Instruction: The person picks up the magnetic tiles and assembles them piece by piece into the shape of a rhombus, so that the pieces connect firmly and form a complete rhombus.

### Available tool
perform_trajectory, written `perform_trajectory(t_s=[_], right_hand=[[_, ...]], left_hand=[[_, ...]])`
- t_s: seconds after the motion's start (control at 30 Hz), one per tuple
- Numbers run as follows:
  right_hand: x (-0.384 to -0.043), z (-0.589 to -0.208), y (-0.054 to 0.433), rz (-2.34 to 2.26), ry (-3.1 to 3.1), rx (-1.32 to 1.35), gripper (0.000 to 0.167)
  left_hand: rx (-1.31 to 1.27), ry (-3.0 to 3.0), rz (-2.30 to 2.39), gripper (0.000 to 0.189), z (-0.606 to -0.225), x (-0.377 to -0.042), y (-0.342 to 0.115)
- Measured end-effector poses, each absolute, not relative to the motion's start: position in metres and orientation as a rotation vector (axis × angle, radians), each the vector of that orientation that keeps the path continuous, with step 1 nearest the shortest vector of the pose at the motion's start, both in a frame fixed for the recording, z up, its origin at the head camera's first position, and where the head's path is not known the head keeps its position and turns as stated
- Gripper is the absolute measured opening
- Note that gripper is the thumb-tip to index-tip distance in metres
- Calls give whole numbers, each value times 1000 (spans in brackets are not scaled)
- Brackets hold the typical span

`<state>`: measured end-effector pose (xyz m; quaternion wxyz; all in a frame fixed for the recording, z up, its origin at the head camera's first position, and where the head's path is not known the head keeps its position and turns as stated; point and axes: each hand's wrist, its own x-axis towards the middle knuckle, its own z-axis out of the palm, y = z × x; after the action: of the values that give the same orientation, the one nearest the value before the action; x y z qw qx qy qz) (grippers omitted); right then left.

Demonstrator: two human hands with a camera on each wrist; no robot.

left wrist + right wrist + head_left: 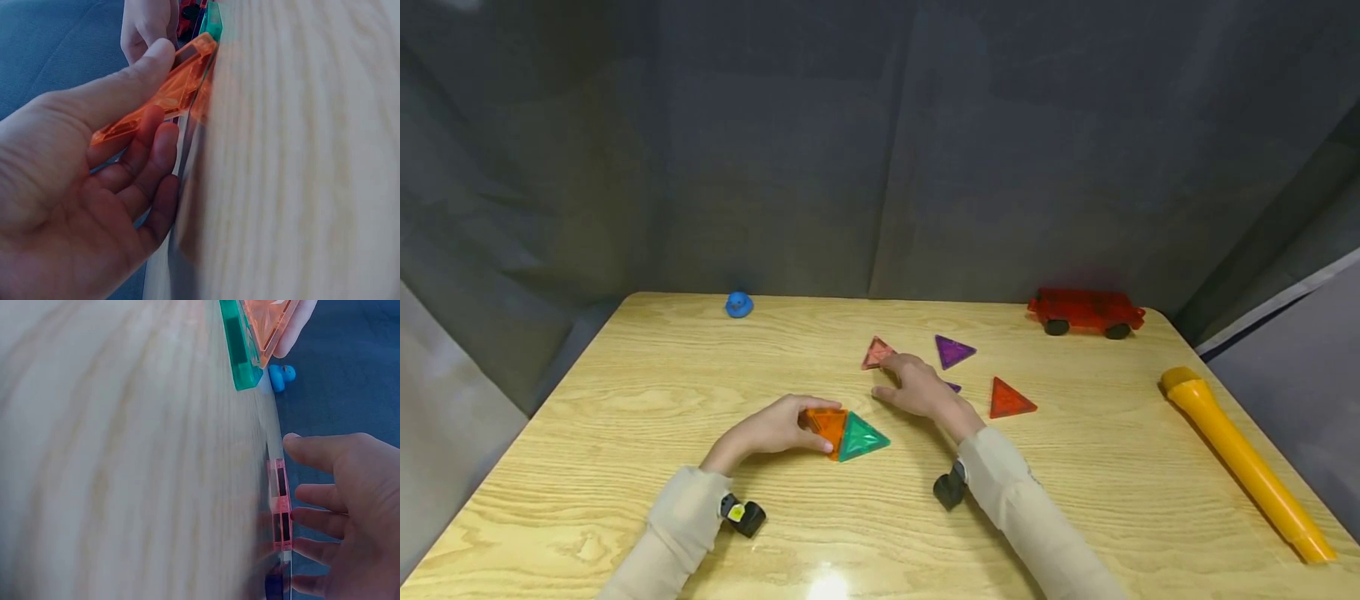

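one orange tile (831, 426) is in the left hand (778, 426).

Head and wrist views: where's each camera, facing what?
Head: on head, facing forward-down over table; left hand, right hand, sleeves show.
Left wrist: worn there, facing orange triangular tile; left hand pinches it, right hand beyond.
Right wrist: worn there, facing pink triangular tile; right hand, left fingers.
Both wrist views share green triangular tile.

Your pale wood-grained table (662, 367) carries a blue toy duck (739, 305) beyond your left hand (775, 427); near your right hand (916, 386), a translucent pink triangle (874, 352), two purple tiles (953, 351), a red triangle (1010, 400); farther right, a red toy car (1086, 310), yellow baton (1248, 467).
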<state>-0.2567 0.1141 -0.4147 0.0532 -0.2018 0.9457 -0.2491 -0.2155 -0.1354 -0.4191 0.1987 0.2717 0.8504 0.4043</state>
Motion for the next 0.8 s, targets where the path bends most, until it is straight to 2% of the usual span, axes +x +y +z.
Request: perform_trajectory(t_s=[0.37, 0.8], right_hand=[[-252, -416, 114, -829, 2844, -572, 49], [-231, -415, 108, -859, 2827, -660, 41]], left_hand=[[753, 2377, 1144, 58, -419, -215, -135], [742, 2373, 1130, 55, -419, -217, -140]])
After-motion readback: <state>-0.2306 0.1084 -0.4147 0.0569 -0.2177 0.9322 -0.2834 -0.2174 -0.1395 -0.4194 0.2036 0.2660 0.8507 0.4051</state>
